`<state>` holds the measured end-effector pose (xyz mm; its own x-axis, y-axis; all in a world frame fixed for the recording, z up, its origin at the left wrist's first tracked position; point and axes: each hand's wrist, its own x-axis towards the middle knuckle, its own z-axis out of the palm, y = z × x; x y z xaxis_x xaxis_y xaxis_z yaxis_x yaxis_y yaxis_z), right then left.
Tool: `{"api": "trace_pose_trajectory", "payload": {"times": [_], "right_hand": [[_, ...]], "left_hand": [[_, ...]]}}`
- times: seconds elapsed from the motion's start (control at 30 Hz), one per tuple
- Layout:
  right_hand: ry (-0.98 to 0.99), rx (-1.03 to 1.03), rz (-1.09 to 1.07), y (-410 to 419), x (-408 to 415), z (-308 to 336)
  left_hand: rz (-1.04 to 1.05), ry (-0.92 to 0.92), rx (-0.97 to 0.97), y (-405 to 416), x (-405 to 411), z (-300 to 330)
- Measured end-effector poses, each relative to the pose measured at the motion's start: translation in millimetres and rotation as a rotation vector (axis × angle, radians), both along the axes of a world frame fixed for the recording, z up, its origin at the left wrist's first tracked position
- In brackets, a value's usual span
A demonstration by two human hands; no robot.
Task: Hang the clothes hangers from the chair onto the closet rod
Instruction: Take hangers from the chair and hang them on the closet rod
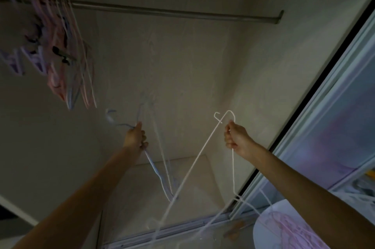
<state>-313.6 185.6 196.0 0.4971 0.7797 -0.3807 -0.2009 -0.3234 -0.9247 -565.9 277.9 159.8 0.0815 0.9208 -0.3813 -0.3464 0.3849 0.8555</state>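
The closet rod [182,12] runs across the top of the dim closet. Several pink, purple and blue hangers [67,51] hang bunched at its left end. My left hand [135,137] is raised below the rod and grips a bundle of thin blue and white hangers [156,169], blurred, their hooks pointing up and left. My right hand [236,137] holds a white wire hanger [203,153] near its hook, the body trailing down. The white chair [284,226] at bottom right carries more pink hangers [288,228].
A sliding closet door [334,118] with a pale frame stands at the right. Its floor track [172,232] crosses the bottom. The rod's middle and right stretch carries nothing. The closet's back wall is pale and bare.
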Motion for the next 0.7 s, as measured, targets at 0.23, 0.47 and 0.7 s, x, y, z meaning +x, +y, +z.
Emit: {"api": "trace_pose_trajectory", "payload": {"times": [0.23,0.47,0.7], "right_hand": [[0.226,-0.032,-0.044,16.6,-12.6,11.6],[-0.006,-0.102,0.175,59.0,-56.8,9.7],[-0.957,-0.263,0.479,63.7,-45.2,33.7]], "left_hand": [[-0.472,0.119,-0.121,-30.1,25.1,-1.5],[-0.518,0.072,-0.027,-36.6,48.4,-3.6],[-0.175,0.004,0.06,-13.1,51.9,16.0]]}}
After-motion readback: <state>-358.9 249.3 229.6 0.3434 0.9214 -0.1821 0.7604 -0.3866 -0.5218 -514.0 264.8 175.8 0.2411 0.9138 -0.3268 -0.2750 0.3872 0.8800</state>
